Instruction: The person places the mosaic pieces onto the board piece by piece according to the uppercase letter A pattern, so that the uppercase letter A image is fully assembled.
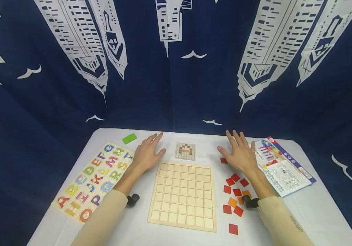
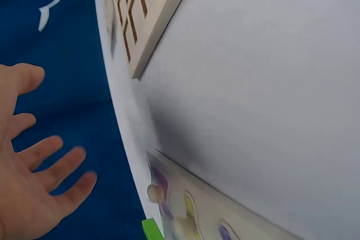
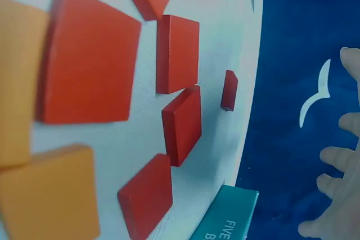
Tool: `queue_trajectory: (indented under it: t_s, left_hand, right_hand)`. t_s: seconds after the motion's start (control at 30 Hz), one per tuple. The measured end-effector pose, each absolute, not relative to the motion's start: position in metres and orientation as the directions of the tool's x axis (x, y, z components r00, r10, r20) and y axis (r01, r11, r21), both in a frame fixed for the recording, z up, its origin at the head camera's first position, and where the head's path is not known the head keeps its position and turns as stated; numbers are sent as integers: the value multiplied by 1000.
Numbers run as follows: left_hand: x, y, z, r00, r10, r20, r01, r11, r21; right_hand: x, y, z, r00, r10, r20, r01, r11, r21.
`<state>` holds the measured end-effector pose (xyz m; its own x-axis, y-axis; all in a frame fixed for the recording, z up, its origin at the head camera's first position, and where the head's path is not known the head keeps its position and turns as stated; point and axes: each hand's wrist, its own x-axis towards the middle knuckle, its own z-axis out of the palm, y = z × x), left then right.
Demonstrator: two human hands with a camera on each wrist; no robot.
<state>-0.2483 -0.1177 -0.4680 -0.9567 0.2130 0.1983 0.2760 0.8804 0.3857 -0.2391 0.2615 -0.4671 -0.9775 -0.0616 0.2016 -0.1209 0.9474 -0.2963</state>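
Note:
Both hands are held apart with fingers spread, and neither holds anything. The left hand (image 1: 146,153) reaches over the upper right edge of a wooden letter puzzle (image 1: 96,170); in the left wrist view its palm and fingers (image 2: 62,167) show against the blue cloth. Between the hands lie a square wooden grid board (image 1: 182,194), its cells unfilled, and a small pattern card (image 1: 185,151) beyond it. The right hand (image 1: 240,153) is nearest a lone red tile (image 1: 223,160) and a printed box (image 1: 289,174). Loose red tiles (image 3: 93,57) and orange tiles (image 3: 50,195) lie below that hand.
A green block (image 1: 129,138) lies near the far table edge, left of the left hand. Blue cloth (image 1: 176,85) with white buildings and birds hangs right behind the white table (image 1: 206,150). Small black devices (image 1: 249,201) sit at both wrists.

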Motion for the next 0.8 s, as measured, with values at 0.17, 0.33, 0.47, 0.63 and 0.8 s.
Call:
queue_trajectory:
  t_s: [0.17, 0.33, 0.47, 0.63, 0.8]
  left_hand:
    - [-220, -129, -463, -959, 231, 162, 282, 793, 540]
    - [-195, -137, -466, -954, 276, 118, 287, 720, 632]
    - [-178, -144, -474, -949, 301, 93, 283, 685, 671]
    - [-159, -153, -486, -948, 315, 38, 249, 667, 702]
    - [-146, -158, -494, -938, 345, 10, 256, 676, 691]
  right_hand:
    - [-226, 260, -461, -969, -105, 222, -183, 913, -365]
    - [-210, 263, -462, -965, -134, 227, -223, 875, -430]
    - [-199, 268, -465, -965, -157, 209, -239, 856, -458]
    - [-182, 272, -466, -975, -168, 148, -220, 837, -500]
    - [-170, 276, -469, -976, -181, 118, -216, 834, -508]
